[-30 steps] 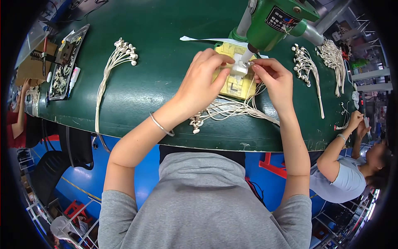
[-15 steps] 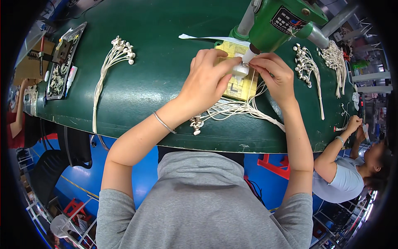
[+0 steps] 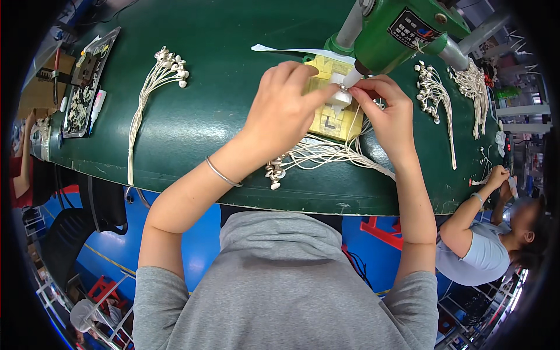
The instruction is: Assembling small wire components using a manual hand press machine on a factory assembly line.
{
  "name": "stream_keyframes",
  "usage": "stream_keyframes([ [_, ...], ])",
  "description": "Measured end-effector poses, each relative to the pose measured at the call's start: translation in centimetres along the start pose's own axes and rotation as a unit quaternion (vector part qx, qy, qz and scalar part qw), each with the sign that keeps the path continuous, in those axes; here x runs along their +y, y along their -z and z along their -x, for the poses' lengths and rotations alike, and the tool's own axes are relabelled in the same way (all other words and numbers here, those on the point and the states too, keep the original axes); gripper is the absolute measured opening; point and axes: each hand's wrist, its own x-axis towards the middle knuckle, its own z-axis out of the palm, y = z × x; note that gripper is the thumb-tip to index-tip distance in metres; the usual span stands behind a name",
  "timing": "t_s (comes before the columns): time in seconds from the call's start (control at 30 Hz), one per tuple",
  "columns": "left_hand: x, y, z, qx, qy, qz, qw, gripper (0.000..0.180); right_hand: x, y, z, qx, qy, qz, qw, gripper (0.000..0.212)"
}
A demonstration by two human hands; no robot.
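Observation:
A green bench press (image 3: 402, 35) stands over a yellow-taped block (image 3: 338, 127). On the block is a white fixture (image 3: 339, 100), under the press's white tip (image 3: 352, 77). My right hand (image 3: 389, 111) pinches a small silvery earbud piece (image 3: 343, 87) between thumb and forefinger at the fixture. From the other side my left hand (image 3: 283, 108) reaches over the block, its forefinger stretched to the same piece and its other fingers loosely bent. Below the block lies a bundle of white earphone cables (image 3: 326, 154), with several bud ends (image 3: 274, 174) near my left wrist.
Another cable bundle (image 3: 140, 116) lies at the left, beside a tray of small parts (image 3: 84, 96) and a white marker-like tube (image 3: 99, 104). More bundles (image 3: 434, 96) lie right of the press. A co-worker (image 3: 484, 245) sits at the right edge of the green table (image 3: 221, 46).
My left hand has drawn slightly back to the left, and its thumb no longer shows. The right fingers stay at the fixture, now pressed closer to the silvery piece.

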Motion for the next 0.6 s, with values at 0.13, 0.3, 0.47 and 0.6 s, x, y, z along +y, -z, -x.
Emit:
stream_keyframes([
  [0.13,-0.5,0.0,-0.2,-0.003,0.074,0.134,0.988,0.031,-0.5,0.1,-0.1,-0.009,0.048,0.047,0.998,0.015],
  [0.3,-0.6,-0.7,-1.1,-0.003,0.066,0.163,0.984,0.026,-0.4,0.1,-0.2,-0.009,0.047,0.048,0.998,0.014],
  [0.47,-0.9,-0.9,-1.7,-0.014,0.110,0.219,0.969,0.021,-0.4,0.0,-0.2,-0.007,0.036,0.063,0.997,0.015],
  [0.6,-1.3,-1.3,-2.0,-0.006,0.072,0.205,0.976,0.018,-0.5,0.3,-0.5,-0.022,0.056,0.076,0.995,0.015],
])
